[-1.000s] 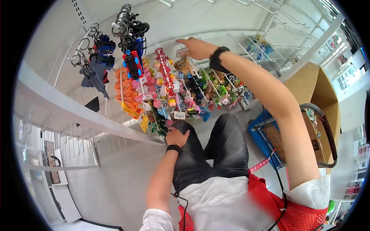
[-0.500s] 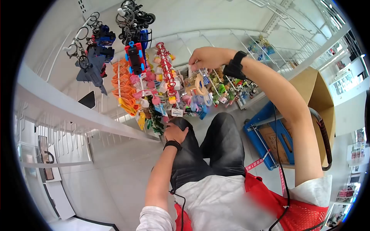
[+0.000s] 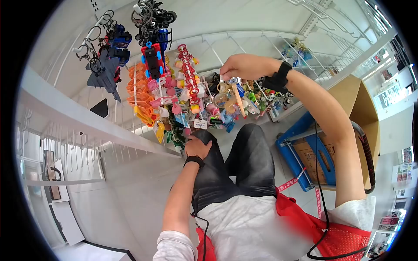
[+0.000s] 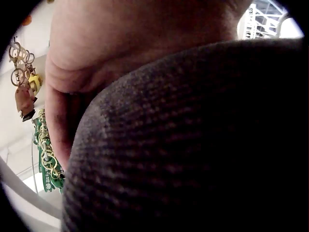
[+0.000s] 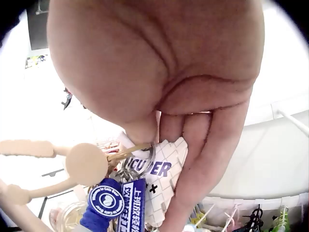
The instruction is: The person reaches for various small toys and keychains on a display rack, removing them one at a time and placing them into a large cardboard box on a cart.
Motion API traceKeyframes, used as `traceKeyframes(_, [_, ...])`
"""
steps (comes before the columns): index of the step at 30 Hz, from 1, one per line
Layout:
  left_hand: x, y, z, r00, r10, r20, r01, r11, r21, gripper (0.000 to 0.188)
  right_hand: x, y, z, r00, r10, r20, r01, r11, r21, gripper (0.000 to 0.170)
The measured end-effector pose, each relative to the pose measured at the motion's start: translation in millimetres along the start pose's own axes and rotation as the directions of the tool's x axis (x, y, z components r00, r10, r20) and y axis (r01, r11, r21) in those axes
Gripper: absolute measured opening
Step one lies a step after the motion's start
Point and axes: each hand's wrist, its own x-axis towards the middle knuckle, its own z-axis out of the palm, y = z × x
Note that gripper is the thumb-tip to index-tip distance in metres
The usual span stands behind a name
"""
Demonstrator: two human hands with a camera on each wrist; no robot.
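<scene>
My right hand (image 3: 244, 67) is up in front of the rack and pinches a keychain (image 5: 126, 166) by its white card tag (image 5: 161, 179), between thumb and fingers. A beige charm (image 5: 87, 164), a blue round charm (image 5: 106, 202) and a blue strip with white lettering (image 5: 131, 205) hang from its metal rings. In the head view the keychain dangles below the hand, over other hanging trinkets. My left hand (image 3: 198, 147) rests on the left knee (image 3: 204, 135) of the dark trousers. Part of its fingers is hidden behind the knee in the left wrist view.
Wire hooks hold red-ringed keychains (image 3: 187, 69), orange trinkets (image 3: 137, 91), a toy jet (image 3: 104, 77) and motorbike keychains (image 3: 150, 21). To the right stand a blue cart (image 3: 289, 148) and a cardboard box (image 3: 370, 104). A white rail (image 3: 87, 117) crosses at left.
My right hand, earlier reaching toward the back of the hooks, has moved right and toward me, bringing the keychain off the row. The left hand stays on the knee.
</scene>
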Motion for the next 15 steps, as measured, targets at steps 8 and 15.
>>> traceKeyframes(8, [-4,3,-1,0.997,0.035,-0.064,-0.03,0.996,0.089,0.122,15,3,-14,0.973,0.035,0.229,-0.077,0.981,0.18,0.035])
traceKeyframes(15, [0,7,-2,1.0,0.018,-0.017,-0.017,0.999,0.045,0.122,20,9,-24,0.915,0.031,0.402,-0.177,0.928,0.329,0.039])
